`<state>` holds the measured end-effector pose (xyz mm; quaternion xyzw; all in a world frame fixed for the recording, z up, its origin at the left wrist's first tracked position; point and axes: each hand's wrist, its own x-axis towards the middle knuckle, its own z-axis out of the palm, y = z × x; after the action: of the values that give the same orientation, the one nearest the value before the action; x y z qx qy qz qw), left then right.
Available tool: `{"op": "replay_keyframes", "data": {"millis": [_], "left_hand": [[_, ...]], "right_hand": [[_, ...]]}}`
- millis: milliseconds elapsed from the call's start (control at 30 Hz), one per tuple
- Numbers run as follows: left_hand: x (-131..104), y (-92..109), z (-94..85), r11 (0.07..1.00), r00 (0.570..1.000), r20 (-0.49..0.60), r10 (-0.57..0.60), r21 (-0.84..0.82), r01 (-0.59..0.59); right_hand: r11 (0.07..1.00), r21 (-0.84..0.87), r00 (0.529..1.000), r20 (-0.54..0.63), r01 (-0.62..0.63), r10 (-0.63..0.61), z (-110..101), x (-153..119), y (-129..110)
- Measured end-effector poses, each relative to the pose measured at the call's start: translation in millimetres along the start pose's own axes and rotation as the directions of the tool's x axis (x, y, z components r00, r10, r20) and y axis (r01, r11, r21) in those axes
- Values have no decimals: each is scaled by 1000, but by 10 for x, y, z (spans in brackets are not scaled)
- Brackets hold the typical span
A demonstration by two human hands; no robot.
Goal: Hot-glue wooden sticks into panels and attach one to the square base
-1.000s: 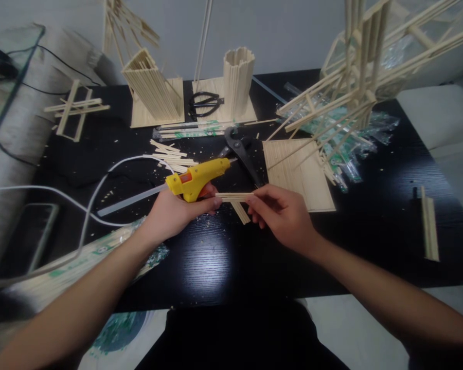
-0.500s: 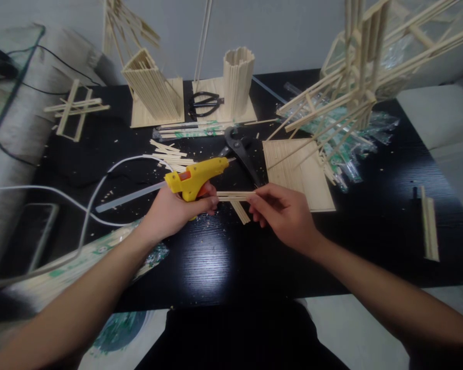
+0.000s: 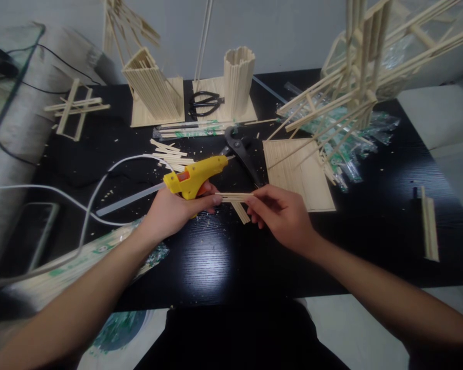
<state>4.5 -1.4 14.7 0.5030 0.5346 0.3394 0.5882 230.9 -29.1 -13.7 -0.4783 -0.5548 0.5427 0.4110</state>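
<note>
My left hand (image 3: 177, 208) is wrapped round a yellow glue gun (image 3: 196, 174), whose nozzle points up and to the right. Its thumb and finger also pinch the left end of a few short wooden sticks (image 3: 233, 197). The right end of these sticks is pinched between the fingertips of my right hand (image 3: 281, 213). Under them, another short group of sticks (image 3: 241, 213) lies slanted on the black table (image 3: 231, 267). Black pliers (image 3: 243, 156) rest just beyond the hands.
Two stick towers (image 3: 150, 87) (image 3: 238, 82) stand at the back on wooden bases. A stick frame (image 3: 355, 97) rises at the right by a flat stick panel (image 3: 299, 174). A white cord (image 3: 96, 190) and bagged sticks (image 3: 88, 252) lie left.
The pinched sticks are now closer together and more even. Both hands have shifted only slightly, and the glue gun has moved a little to the left.
</note>
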Motion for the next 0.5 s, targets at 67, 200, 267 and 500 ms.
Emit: {"op": "replay_keyframes", "data": {"millis": [67, 200, 267, 500], "left_hand": [[-1, 4, 3, 1000, 1000, -11, -2, 10, 2], [-3, -3, -5, 1000, 1000, -11, 1, 24, 0], [-6, -11, -19, 999, 1000, 2, 2, 46, -3], [-20, -24, -54, 993, 1000, -5, 20, 117, -20]], "right_hand": [[1000, 0, 1000, -2, -6, 6, 3, 2, -1], [1000, 12, 1000, 8, -3, 3, 6, 7, -2], [1000, 22, 1000, 12, -14, 13, 4, 10, -1], [997, 66, 999, 25, -42, 40, -11, 24, 15]]}}
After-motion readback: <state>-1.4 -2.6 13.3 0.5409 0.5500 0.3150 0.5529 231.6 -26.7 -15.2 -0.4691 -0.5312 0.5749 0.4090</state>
